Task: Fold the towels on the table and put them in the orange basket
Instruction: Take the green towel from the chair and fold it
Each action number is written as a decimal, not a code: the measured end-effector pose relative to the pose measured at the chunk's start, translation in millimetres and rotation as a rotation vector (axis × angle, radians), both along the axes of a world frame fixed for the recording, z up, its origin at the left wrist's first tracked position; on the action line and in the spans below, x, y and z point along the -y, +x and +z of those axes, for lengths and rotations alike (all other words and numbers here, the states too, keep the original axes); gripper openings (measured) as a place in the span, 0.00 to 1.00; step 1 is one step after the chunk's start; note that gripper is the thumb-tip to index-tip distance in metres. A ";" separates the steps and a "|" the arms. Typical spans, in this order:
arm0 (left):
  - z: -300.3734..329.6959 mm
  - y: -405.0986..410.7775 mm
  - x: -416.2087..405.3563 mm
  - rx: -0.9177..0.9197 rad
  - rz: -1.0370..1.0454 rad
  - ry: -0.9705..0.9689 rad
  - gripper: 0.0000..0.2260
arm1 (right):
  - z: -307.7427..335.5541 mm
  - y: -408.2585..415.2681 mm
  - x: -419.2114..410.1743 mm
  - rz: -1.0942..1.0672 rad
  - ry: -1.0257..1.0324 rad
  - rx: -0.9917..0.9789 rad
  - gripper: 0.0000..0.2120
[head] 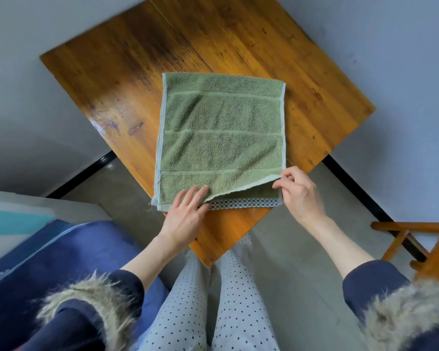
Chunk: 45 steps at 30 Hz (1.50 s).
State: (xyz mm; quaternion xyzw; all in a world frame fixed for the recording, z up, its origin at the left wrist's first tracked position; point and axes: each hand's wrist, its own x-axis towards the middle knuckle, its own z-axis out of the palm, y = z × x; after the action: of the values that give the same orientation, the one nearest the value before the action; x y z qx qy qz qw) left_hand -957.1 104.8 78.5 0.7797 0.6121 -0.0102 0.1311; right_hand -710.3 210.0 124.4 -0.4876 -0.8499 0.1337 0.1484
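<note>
On table [112, 79]: green towel [221, 138] laid flat, reaching close to near corner. Pale hems along left and right edges; three lighter woven bands across pile. Surface mostly smooth, with slight creases near centre.

Beneath near edge of green towel: checkered cloth [241, 203], only a narrow strip exposed along table side. Size and fold state of this cloth: not determinable.

Left hand [185, 214]: fingers extended and spread, palm down, resting on near-left part of green towel, fingertips partly over checkered strip. Nothing gripped.

Right hand [299, 193]: thumb and fingers pinched on near-right corner of green towel. Corner raised off lower layer, near edge lifted in a shallow diagonal from right hand down toward left hand.

Hands well apart, one at each end of near edge.

Table: worn wood, dark stains and scratches across top, set corner-on to viewer against pale walls.

Orange basket: not visible.

Lower left: blue cushioned seat [36, 269], touching neither table nor towel. Lower right: wooden chair [421, 249], partly cut off by frame edge. Bottom centre: legs in dotted trousers [238, 300], near table corner between them. Both forearms bare, dark sleeves with fur trim [91, 297] pushed up toward elbows.
</note>
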 end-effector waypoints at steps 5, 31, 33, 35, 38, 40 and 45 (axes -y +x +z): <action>-3.9 -31.3 1.2 -0.024 0.069 0.039 0.12 | -12.2 10.6 10.2 0.035 0.063 0.172 0.11; -15.4 -72.7 16.8 -0.024 0.135 0.088 0.12 | -54.3 6.7 32.4 -0.156 -0.166 0.381 0.07; -9.8 -76.8 12.4 0.029 0.124 0.063 0.10 | -50.6 6.5 28.5 -0.207 -0.201 0.304 0.06; 0.5 -80.6 4.9 0.155 0.136 0.068 0.05 | -42.8 7.9 22.4 -0.264 -0.243 0.206 0.06; 24.8 -83.9 -9.9 0.337 0.233 0.139 0.02 | -17.9 10.4 11.9 -0.391 -0.310 -0.086 0.04; 46.7 -87.8 -21.9 0.437 0.336 0.192 0.02 | 4.1 11.9 3.1 -0.473 -0.351 -0.247 0.04; 119.0 -103.9 -62.0 0.615 0.469 0.234 0.01 | 71.2 13.7 -30.1 -0.531 -0.386 -0.502 0.09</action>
State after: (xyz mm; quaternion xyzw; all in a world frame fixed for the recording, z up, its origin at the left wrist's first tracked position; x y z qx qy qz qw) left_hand -1061.1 166.8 197.5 0.5953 0.7026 0.3235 0.2173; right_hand -696.6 240.1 195.6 -0.6610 -0.5914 0.3624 0.2863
